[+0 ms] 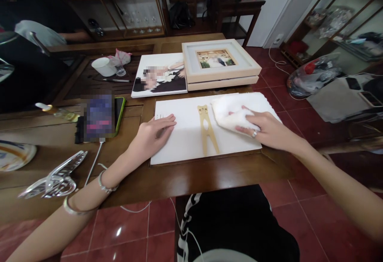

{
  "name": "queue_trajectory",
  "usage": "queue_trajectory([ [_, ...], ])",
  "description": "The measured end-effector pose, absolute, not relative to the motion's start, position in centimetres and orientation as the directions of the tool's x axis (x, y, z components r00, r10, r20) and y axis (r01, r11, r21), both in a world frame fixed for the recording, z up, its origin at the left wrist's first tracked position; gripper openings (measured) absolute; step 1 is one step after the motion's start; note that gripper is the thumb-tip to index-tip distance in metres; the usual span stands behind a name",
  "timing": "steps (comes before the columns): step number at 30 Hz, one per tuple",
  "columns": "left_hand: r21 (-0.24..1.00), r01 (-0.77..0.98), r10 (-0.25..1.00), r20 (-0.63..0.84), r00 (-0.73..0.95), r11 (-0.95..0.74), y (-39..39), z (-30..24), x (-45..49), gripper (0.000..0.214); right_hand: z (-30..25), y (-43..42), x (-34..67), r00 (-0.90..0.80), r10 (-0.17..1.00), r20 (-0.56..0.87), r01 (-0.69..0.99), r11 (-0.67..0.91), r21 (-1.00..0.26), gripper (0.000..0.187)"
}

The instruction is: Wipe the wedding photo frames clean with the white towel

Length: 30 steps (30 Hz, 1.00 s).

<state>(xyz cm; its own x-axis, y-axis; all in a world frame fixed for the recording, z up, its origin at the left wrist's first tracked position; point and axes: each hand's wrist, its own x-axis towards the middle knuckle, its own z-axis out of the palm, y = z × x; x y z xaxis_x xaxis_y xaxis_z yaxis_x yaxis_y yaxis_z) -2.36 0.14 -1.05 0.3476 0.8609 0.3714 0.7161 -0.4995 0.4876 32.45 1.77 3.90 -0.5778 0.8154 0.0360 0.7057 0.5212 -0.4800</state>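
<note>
My left hand (157,134) rests with fingers stretched out on the left part of a white board (182,146) lying on the wooden table. In my right hand (263,128) is a bunched white cloth (235,108), pressed on the right part of the same board. The fingers of that hand are wrapped around the cloth and partly hidden in its folds. Between the hands, a flat cream-coloured piece (205,130) with two legs and an oval hole lies on the board, touched by neither hand.
Behind the board are stacked framed pictures (221,76) and a flat photo panel (161,88). To the left lie a phone (100,118) on a cable, a dropper bottle (61,113), a clear hair claw (56,178) and a white cup (103,67). A person (44,18) is at far left.
</note>
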Motion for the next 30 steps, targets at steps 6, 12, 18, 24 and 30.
queue_trajectory([
  [6, 0.487, 0.711, 0.856, 0.379, 0.35, -0.507, 0.1, -0.9, -2.4, 0.02, 6.2, -4.2, 33.3, -0.644, 0.745, -0.172, 0.716, 0.508, -0.479, 0.031],
  [12, 0.484, 0.712, 0.855, 0.38, 0.352, -0.508, 0.1, -0.8, -2.3, 0.02, 6.9, -4.7, 34.0, -0.646, 0.713, -0.272, 0.733, 0.48, -0.482, 0.03],
  [18, 0.489, 0.708, 0.854, 0.385, 0.349, -0.51, 0.1, -0.9, -2.4, 0.02, 5.8, -0.7, 33.5, -0.578, 0.79, -0.203, 0.755, 0.423, -0.501, 0.043],
  [24, 0.484, 0.719, 0.86, 0.374, 0.346, -0.5, 0.1, -0.8, -2.3, 0.02, 4.2, 4.5, 31.2, -0.497, 0.865, 0.075, 0.72, 0.459, -0.52, 0.047],
  [30, 0.491, 0.722, 0.868, 0.361, 0.34, -0.487, 0.0, -0.7, -2.3, 0.021, 2.4, 5.4, 28.2, -0.397, 0.871, 0.289, 0.692, 0.491, -0.529, 0.043],
])
